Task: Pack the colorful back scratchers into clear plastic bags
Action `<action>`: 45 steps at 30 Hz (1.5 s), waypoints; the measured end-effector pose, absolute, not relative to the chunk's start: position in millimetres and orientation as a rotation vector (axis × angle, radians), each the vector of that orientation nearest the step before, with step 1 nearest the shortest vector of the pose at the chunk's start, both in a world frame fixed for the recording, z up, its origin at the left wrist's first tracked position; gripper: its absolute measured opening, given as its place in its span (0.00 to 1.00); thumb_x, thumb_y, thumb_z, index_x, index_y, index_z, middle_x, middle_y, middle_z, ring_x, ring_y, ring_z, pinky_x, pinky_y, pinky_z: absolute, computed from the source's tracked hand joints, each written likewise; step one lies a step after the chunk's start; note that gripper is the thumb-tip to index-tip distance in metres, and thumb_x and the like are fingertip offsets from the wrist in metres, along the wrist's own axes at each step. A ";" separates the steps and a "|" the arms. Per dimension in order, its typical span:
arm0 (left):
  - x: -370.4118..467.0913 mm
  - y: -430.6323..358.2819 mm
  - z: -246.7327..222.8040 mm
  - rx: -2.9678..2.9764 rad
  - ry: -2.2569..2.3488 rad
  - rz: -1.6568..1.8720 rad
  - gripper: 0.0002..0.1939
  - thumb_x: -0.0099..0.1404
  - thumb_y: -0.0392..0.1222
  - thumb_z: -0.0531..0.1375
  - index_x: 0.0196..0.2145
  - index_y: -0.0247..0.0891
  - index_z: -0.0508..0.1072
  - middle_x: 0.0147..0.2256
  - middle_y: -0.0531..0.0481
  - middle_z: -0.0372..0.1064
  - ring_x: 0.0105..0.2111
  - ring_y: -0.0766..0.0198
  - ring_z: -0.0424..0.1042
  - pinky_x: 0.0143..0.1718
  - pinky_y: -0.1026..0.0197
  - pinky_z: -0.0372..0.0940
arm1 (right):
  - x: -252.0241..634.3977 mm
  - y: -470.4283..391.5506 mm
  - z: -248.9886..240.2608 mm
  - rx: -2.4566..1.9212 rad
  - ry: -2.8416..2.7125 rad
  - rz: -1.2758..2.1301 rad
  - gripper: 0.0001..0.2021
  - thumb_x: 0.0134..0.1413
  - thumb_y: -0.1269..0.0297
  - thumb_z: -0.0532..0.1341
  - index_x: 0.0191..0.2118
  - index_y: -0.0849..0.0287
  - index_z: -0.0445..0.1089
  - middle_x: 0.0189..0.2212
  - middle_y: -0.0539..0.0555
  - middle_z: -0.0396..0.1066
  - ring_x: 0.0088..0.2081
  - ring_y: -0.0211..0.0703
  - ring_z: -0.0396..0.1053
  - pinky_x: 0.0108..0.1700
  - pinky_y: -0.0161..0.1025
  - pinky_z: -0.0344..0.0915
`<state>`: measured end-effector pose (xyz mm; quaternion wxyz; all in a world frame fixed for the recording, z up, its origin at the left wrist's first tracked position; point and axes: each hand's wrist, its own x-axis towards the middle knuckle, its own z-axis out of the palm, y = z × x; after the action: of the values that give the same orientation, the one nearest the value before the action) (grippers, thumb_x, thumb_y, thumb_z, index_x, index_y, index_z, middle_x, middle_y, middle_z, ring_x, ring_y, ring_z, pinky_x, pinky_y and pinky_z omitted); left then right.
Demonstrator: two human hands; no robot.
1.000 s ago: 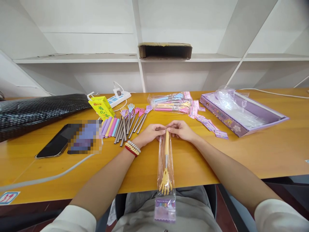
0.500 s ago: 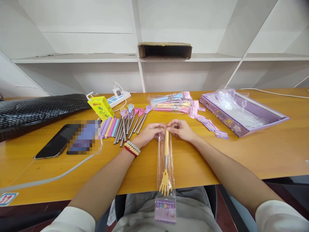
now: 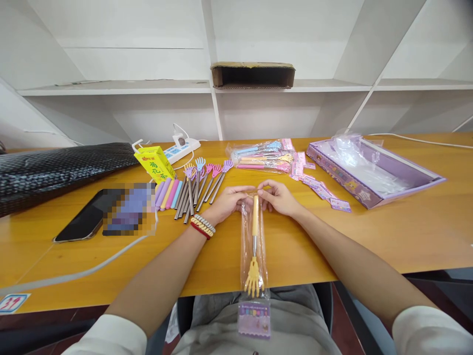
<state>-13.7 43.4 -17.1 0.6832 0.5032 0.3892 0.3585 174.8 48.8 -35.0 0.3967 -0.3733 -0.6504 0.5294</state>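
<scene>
A clear plastic bag (image 3: 245, 246) lies lengthwise toward me over the table's front edge. Inside it is a yellow hand-shaped back scratcher (image 3: 254, 222), its handle end away from me and its fingers near the edge. The bag's lower end, with a purple card (image 3: 254, 319), hangs over my lap. My left hand (image 3: 231, 203) pinches the far left corner of the bag, fingers closed. At the far right corner, my right hand (image 3: 276, 197) pinches the bag between thumb and index finger.
Metal rods with coloured hand tips (image 3: 199, 185), coloured handles (image 3: 168, 193), a yellow carton (image 3: 155, 164) and phones (image 3: 79, 217) lie left. Packed scratchers (image 3: 262, 157) and small cards (image 3: 320, 190) lie beyond my hands. A purple box (image 3: 377, 197) holds clear bags.
My right hand's fingers have shifted slightly at the bag's far end, and the bag's top edge shows a little more. The bag and scratcher lie almost as before.
</scene>
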 end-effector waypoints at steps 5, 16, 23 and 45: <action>-14.4 44.4 -18.4 1.104 0.880 0.826 0.16 0.57 0.34 0.58 0.44 0.28 0.72 0.26 0.42 0.72 0.22 0.63 0.71 0.24 0.63 0.65 | 175.7 49.3 -34.7 -0.892 -1.688 1.295 0.14 0.50 0.52 0.60 0.36 0.58 0.62 0.20 0.46 0.65 0.18 0.32 0.62 0.18 0.30 0.58; -14.6 45.8 -20.5 1.081 0.860 0.846 0.12 0.56 0.34 0.60 0.40 0.30 0.75 0.29 0.42 0.72 0.24 0.65 0.70 0.23 0.63 0.66 | 175.5 49.2 -34.4 -0.915 -1.636 1.224 0.09 0.48 0.60 0.60 0.32 0.60 0.65 0.21 0.47 0.66 0.18 0.32 0.60 0.19 0.32 0.60; -13.5 44.2 -17.8 1.127 0.872 0.843 0.12 0.55 0.34 0.60 0.39 0.31 0.75 0.30 0.43 0.73 0.23 0.66 0.70 0.26 0.62 0.66 | 176.2 49.5 -33.5 -0.944 -1.607 1.213 0.07 0.47 0.62 0.60 0.31 0.60 0.66 0.19 0.47 0.66 0.16 0.32 0.62 0.19 0.32 0.60; -18.8 47.1 -20.6 1.124 0.731 0.826 0.17 0.55 0.40 0.55 0.38 0.26 0.76 0.29 0.38 0.73 0.28 0.60 0.71 0.29 0.59 0.65 | 177.5 49.3 -34.3 -0.918 -1.609 1.228 0.16 0.35 0.56 0.69 0.29 0.61 0.67 0.25 0.51 0.70 0.27 0.36 0.67 0.30 0.36 0.65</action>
<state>-18.8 47.1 -20.6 0.7056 0.5058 0.3288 0.3717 177.5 49.3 -34.3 0.4435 -0.3702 -0.6488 0.4953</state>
